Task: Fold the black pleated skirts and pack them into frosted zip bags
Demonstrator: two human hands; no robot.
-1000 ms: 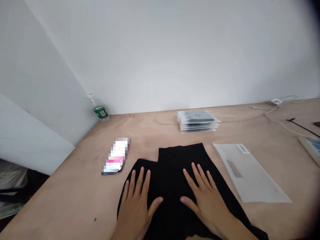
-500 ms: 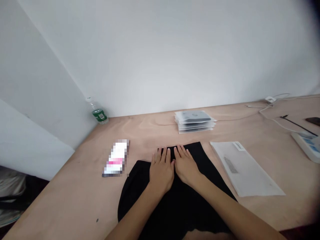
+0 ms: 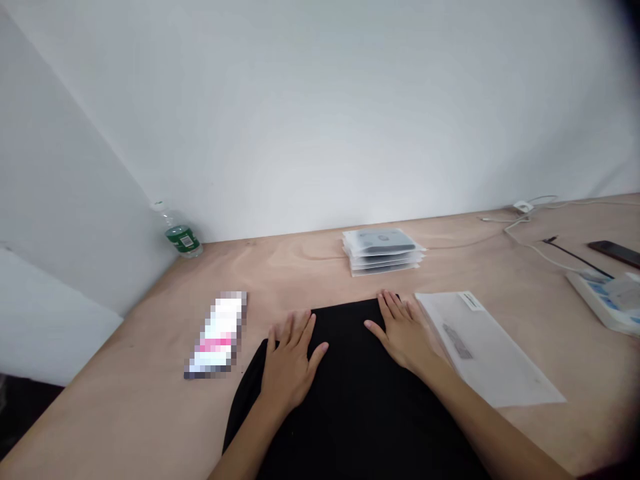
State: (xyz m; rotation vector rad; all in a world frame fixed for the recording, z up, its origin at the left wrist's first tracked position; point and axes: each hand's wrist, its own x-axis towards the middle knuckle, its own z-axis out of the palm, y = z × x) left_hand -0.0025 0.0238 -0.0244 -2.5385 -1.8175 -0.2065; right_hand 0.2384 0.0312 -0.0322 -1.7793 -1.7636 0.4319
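A piece of black cloth [image 3: 350, 393], perhaps a garment, lies spread on the wooden table [image 3: 125, 413] in front of me. My left hand [image 3: 290, 363] rests flat near its upper left corner, fingers stretched and thumb out to the side. Across from it, my right hand [image 3: 403, 327] presses flat at the upper right corner with the fingers apart. Neither hand grips anything. A frosted plastic bag [image 3: 493, 353] with a small white label lies just right of my right forearm. The lower end of the cloth runs out of view.
Beyond the cloth stands a stack of packed frosted bags [image 3: 384, 253]. On the left are a phone [image 3: 217, 337] with a blurred screen and a water bottle [image 3: 183, 237] in the corner. At right lie white cables [image 3: 520, 217], a dark phone [image 3: 615, 253] and a white power strip [image 3: 605, 300].
My hands have slid apart from the middle of the cloth's top edge, the left one leftward and the right one rightward. The cloth's top looks flatter. The view has shifted slightly.
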